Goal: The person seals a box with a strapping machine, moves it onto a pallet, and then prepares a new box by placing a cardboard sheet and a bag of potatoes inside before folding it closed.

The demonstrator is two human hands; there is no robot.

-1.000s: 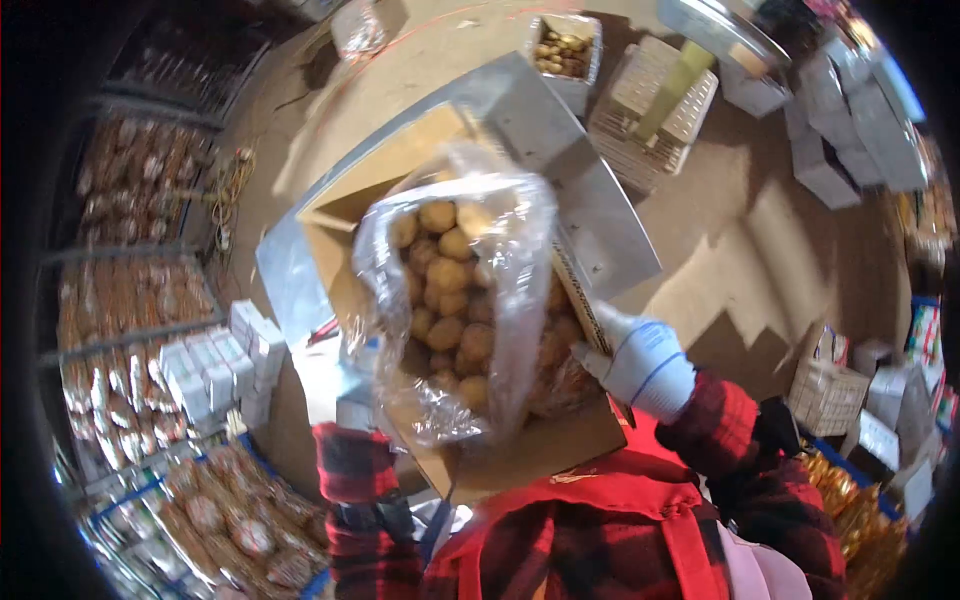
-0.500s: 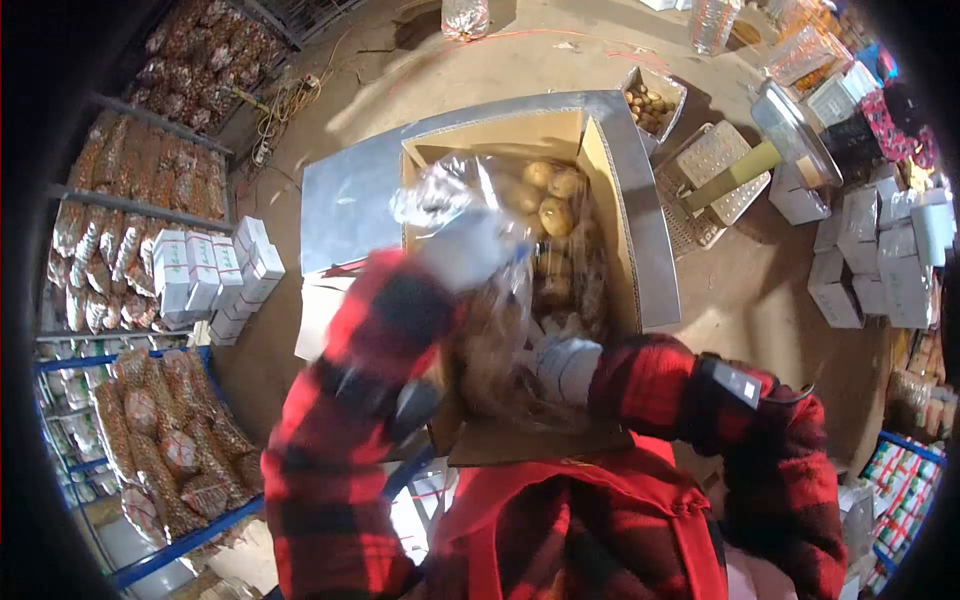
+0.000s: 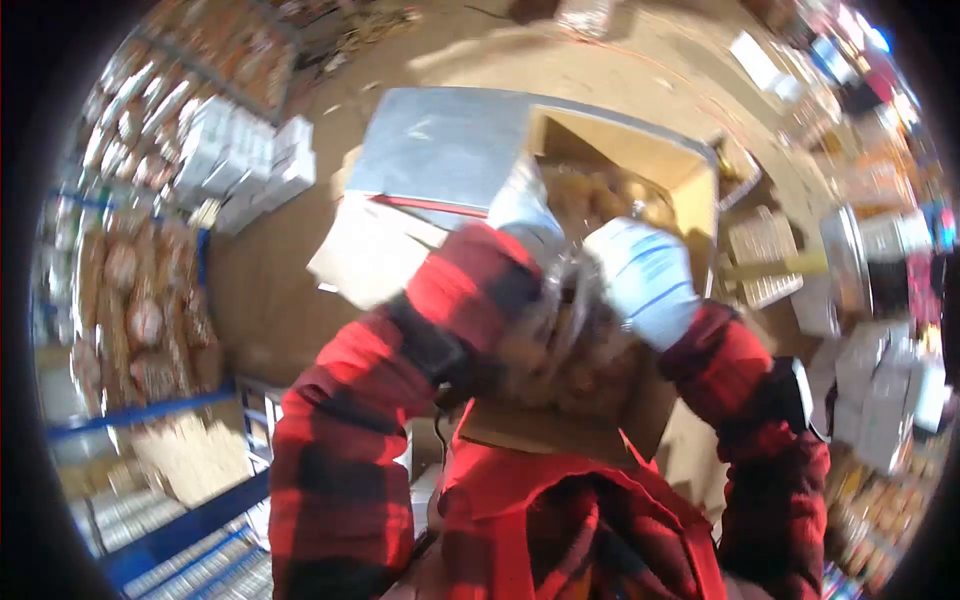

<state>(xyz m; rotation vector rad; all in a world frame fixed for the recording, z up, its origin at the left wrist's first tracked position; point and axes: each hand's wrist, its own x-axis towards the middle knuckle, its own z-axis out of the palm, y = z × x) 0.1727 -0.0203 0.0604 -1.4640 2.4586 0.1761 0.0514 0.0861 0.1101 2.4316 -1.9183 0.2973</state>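
Note:
An open cardboard box (image 3: 700, 200) stands on a grey table (image 3: 440, 145), right in front of me. Inside it, round yellowish-brown produce (image 3: 590, 195) shows at the far end, with a clear plastic bag (image 3: 570, 300) over the nearer part. My left hand (image 3: 527, 215), in a pale glove, is at the box's left side by the bag; motion smears its fingers. Over the right part of the box is my right hand (image 3: 645, 275), in a white and light-blue glove, close to the bag. Its fingers point left and blur together, and their grip cannot be made out.
White sheets or flaps (image 3: 370, 250) lie at the table's near left corner. Net-bagged goods (image 3: 145, 320) fill a blue-framed rack on the left, below white cartons (image 3: 225, 150). A perforated crate (image 3: 762, 240), a scale (image 3: 845, 260) and more white cartons (image 3: 880, 370) stand to the right.
The view has turned, so the box appears further right. My right hand has risen from low in the box to its upper right part. My left hand has come nearer to it.

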